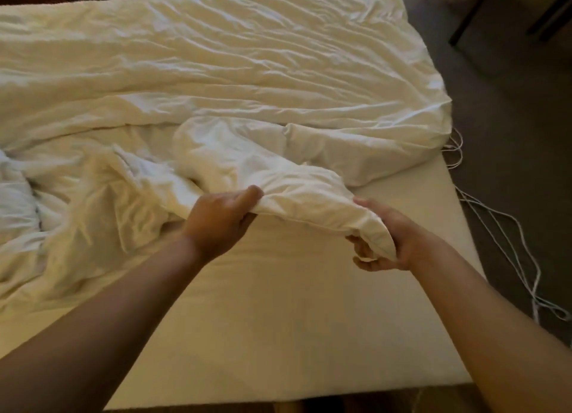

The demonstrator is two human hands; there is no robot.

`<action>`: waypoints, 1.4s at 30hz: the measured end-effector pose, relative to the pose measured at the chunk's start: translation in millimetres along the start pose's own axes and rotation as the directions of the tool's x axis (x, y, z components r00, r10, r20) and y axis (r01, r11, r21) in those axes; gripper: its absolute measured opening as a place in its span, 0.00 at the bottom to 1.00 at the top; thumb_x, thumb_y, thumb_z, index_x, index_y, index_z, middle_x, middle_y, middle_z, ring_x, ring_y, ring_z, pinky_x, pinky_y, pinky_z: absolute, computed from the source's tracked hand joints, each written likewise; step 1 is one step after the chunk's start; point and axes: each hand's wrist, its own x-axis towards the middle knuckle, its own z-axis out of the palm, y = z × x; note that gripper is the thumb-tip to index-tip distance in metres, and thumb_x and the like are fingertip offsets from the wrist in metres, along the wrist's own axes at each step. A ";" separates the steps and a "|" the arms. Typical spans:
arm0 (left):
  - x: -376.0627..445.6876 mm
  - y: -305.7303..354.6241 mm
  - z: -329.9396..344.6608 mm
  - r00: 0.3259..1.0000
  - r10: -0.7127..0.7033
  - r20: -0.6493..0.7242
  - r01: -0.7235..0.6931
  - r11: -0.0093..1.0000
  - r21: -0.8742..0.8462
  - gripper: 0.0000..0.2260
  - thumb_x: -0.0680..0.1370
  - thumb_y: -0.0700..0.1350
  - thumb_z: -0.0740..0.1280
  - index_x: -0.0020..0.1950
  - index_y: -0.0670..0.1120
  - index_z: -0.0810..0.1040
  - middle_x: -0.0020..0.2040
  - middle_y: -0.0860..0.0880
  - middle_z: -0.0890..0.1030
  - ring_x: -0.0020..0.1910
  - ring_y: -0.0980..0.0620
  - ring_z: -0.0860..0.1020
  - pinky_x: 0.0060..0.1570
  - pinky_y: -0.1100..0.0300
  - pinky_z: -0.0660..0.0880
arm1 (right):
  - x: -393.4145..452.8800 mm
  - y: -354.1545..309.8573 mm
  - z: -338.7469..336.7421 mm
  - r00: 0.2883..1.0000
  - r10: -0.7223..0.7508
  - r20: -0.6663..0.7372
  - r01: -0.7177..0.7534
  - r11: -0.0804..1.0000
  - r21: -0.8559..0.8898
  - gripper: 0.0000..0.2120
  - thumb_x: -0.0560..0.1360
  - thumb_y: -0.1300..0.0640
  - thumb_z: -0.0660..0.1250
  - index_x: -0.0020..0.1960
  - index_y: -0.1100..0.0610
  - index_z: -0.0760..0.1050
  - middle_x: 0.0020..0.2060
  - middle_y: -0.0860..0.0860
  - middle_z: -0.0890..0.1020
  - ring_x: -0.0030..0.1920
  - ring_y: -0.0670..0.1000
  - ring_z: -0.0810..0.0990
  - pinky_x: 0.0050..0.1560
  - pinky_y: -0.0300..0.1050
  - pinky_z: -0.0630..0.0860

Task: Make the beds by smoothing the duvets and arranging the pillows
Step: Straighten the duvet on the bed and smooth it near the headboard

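- The near duvet (235, 152) is white and lies crumpled across the near-left part of the bed, with one corner lifted clear of the mattress (278, 304).
- The left hand (221, 219) grips the raised edge of this duvet; the thumb lies on top of the fabric and the fingers are curled beneath it.
- The right hand (382, 237) holds the same edge further along, at the corner; the fabric is bunched in the palm and the fingers are curled up around it from below.
- Both forearms extend from the near edge of the view, and the held edge spans the gap between the two hands.
- Below and in front of the hands, the mattress is bare, covered by a smooth pale sheet.
- A second duvet (216, 56) lies beyond the hands, spread over the far half of the bed. Its surface is heavily wrinkled, and its right end hangs just over the right edge of the mattress.
- The two duvets touch along a fold line running across the middle of the bed.
- White cables (507, 236) trail on the dark floor (510, 152) just beside the right side of the bed.
- Dark furniture legs (470, 13) stand on the floor at the far right.
- No container is in view.
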 end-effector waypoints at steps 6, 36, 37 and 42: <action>-51.6 28.0 26.4 0.991 0.033 0.128 -0.026 0.998 -0.059 0.17 0.78 0.61 0.61 0.51 0.48 0.77 0.32 0.48 0.82 0.28 0.40 0.81 0.26 0.58 0.68 | -8.9 66.2 -9.4 0.990 -0.117 -0.077 0.109 0.989 -0.103 0.04 0.81 0.62 0.67 0.54 0.57 0.79 0.29 0.50 0.80 0.25 0.45 0.75 0.27 0.40 0.77; -47.1 333.3 191.0 0.733 -0.227 0.641 0.466 0.855 -0.230 0.09 0.77 0.58 0.70 0.50 0.57 0.74 0.40 0.55 0.79 0.39 0.55 0.77 0.40 0.52 0.74 | -53.4 238.8 -291.0 0.891 -0.380 -0.247 0.411 0.907 0.088 0.28 0.69 0.53 0.81 0.66 0.55 0.79 0.57 0.60 0.86 0.54 0.63 0.87 0.53 0.62 0.84; -49.6 331.1 196.7 0.724 -0.271 0.635 0.503 0.836 -0.217 0.08 0.77 0.57 0.70 0.49 0.57 0.74 0.40 0.56 0.79 0.39 0.55 0.77 0.41 0.52 0.75 | -47.8 236.5 -286.7 0.887 -0.372 -0.274 0.405 0.911 0.073 0.24 0.73 0.46 0.78 0.65 0.55 0.79 0.56 0.59 0.87 0.55 0.63 0.86 0.56 0.61 0.83; -59.9 320.9 220.9 0.686 -0.469 0.556 0.716 0.568 -0.405 0.05 0.76 0.42 0.70 0.43 0.52 0.79 0.40 0.50 0.81 0.40 0.53 0.78 0.44 0.53 0.73 | -19.9 232.5 -266.4 0.785 -0.517 -0.342 0.465 0.856 -0.225 0.16 0.83 0.40 0.65 0.65 0.47 0.78 0.54 0.47 0.84 0.55 0.49 0.82 0.60 0.49 0.76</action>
